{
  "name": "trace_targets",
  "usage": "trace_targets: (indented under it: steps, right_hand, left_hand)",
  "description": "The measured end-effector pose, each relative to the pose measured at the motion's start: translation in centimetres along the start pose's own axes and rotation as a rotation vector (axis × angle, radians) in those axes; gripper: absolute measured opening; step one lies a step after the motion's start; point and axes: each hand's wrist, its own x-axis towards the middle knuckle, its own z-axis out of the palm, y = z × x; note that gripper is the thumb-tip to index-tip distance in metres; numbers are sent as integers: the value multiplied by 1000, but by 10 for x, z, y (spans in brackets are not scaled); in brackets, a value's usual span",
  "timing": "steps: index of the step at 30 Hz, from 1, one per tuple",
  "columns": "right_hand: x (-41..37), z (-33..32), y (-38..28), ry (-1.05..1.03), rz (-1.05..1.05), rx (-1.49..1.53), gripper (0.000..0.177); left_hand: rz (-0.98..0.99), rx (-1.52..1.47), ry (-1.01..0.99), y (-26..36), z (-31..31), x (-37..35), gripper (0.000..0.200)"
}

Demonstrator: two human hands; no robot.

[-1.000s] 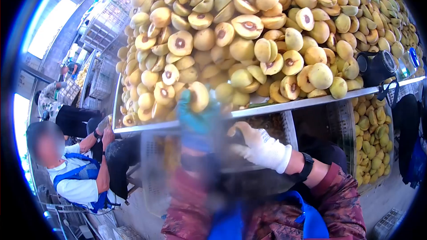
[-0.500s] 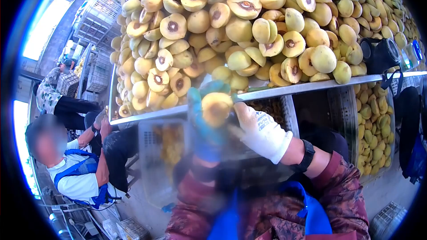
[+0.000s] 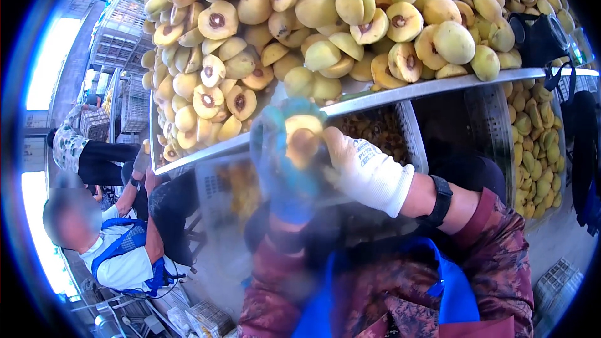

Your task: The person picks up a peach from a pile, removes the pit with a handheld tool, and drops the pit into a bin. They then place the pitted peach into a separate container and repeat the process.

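My left hand [image 3: 278, 156], in a blue-green glove and blurred, is closed around a halved yellow fruit [image 3: 303, 138] just below the metal edge of the table [image 3: 375, 99]. The cut face of the fruit shows, with a brownish centre. My right hand [image 3: 369, 169], in a white glove, has its fingers bent against the right side of this fruit. Whether those fingers hold something small is hidden. Beyond the edge lies a big heap of halved yellow-green fruit [image 3: 316, 9], several with brown pits.
Below the edge stand a crate of dark pieces [image 3: 375, 128], a crate of fruit halves [image 3: 535, 150] and a blurred translucent bin [image 3: 210, 188]. A black strapped object [image 3: 538, 37] rests at right. A seated co-worker [image 3: 125, 244] is at left, another person [image 3: 81, 144] behind.
The view has shifted slightly, and the heap appears higher and further left. The fruit half in my left hand is turned to a different angle. My right hand stays beside it.
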Motion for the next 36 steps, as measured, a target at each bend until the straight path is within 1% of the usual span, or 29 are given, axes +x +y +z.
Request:
trace_targets:
  steps: [3, 6, 7, 9, 10, 11, 13, 14, 15, 16, 17, 18, 19, 20, 22, 25, 27, 28, 31, 32, 33, 34, 35, 36]
  right_hand:
    - [-4, 1, 1, 4, -15, 64, 28]
    - [-8, 2, 0, -12, 8, 119, 30]
    - [-9, 2, -1, -17, 20, 137, 31]
    - [-8, -1, -2, -73, 89, 192, 34]
    - [-8, -2, -2, -102, 121, 217, 36]
    - [-10, -2, -2, -103, 155, 180, 39]
    - [-14, 0, -2, -113, 194, 113, 46]
    - [-15, -3, 3, -136, 181, 203, 47]
    - [-15, 4, 10, -96, 90, 215, 46]
    - [-10, -2, 3, -200, 234, 292, 45]
    - [-7, -5, 1, -278, 375, 351, 43]
    - [-3, -11, -9, -335, 520, 445, 41]
    - [-1, -12, -16, -353, 556, 547, 41]
    - [-1, -13, -19, -364, 605, 643, 40]
    - [-3, -12, -19, -414, 598, 733, 35]
    - [-2, -15, -18, -509, 636, 838, 25]
    - [-1, -19, -22, -579, 664, 860, 14]
    - [1, -20, -24, -595, 676, 940, 13]
    - [-1, -21, -19, -652, 703, 1142, 12]
    - [-1, -24, -21, -703, 789, 1191, 17]
    - [-4, -20, -15, -759, 705, 1367, 20]
    - [-9, -18, -4, -793, 616, 1531, 23]
    - [-9, -24, -6, -798, 630, 1589, 24]
    - [-4, -27, -9, -806, 628, 1648, 26]
  left_hand:
    - [39, 110, -51, -4, -3, -1, 45]
    - [13, 102, -38, -9, -2, -1, 45]
    - [-25, 64, -41, -15, -2, -3, 45]
    - [-227, -228, -6, -17, -2, -5, 36]
    - [-389, -484, 34, -14, -2, -6, 28]
    - [-549, -739, 77, -12, -1, -7, 20]
    - [32, -103, -148, -21, -4, -4, 17]
    - [312, 264, -247, -24, -17, 0, 16]
    - [-39, -85, -296, -18, -21, 3, 14]
    - [-392, -473, -380, -13, -22, 9, 14]
    - [-782, -824, -324, -9, -21, 15, 14]
    - [-704, -922, -295, -16, -13, 13, 12]
    - [-661, -823, -354, -23, -7, 13, 14]
    - [-580, -811, -424, -25, -9, 15, 17]
    - [-588, -728, -495, -26, -13, 17, 18]
    - [-729, -724, -564, -19, -22, 18, 25]
    - [-702, -728, -544, -21, -21, 15, 25]
    - [-689, -730, -536, -22, -20, 13, 25]
    - [-737, -902, -462, -24, -18, 8, 18]
    - [-674, -920, -481, -23, -19, 9, 21]
    - [-638, -941, -435, -21, -21, 8, 21]
    - [-585, -1175, -432, -22, -20, 9, 21]
    - [-474, -993, -319, -10, -19, 10, 21]
    - [-597, -972, -290, -3, -18, 14, 24]
